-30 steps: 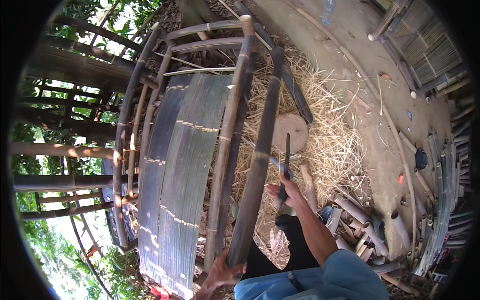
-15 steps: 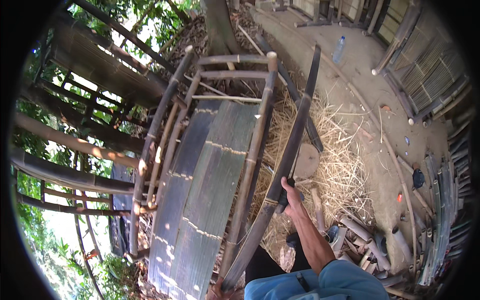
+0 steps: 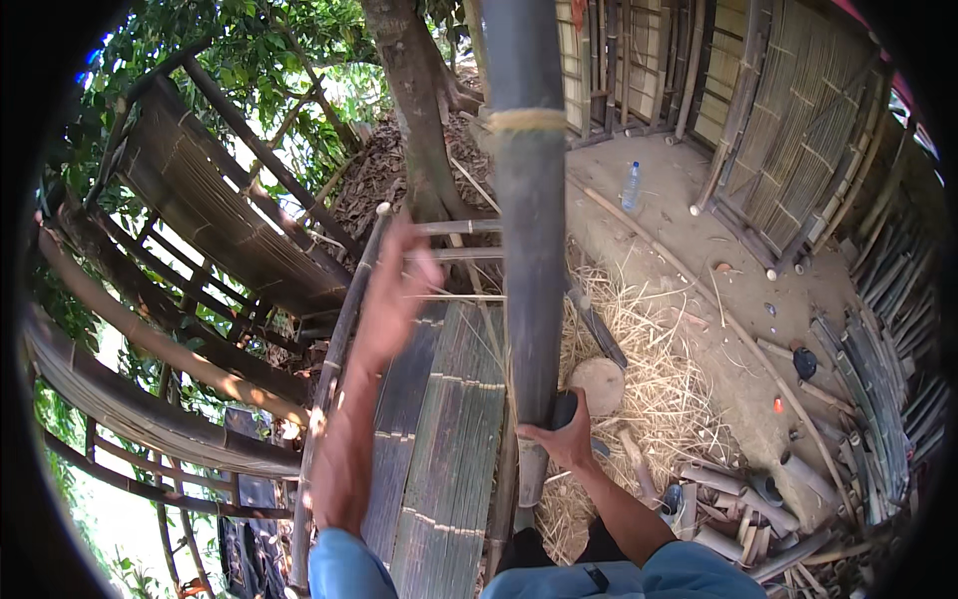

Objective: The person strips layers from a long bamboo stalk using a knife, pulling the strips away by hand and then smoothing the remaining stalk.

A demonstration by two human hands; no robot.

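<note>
Right grip (image 3: 567, 440): clasping bamboo pole (image 3: 536, 260); left grip (image 3: 401, 275): blurred, apparently outstretched

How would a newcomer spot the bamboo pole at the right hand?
Find the slatted bench left of centre. In front of its right edge, a dark pole extends past the picture's top, the right hand touching its lower part. Its yellowish band and broader look set it apart from the bench's rails.
</note>
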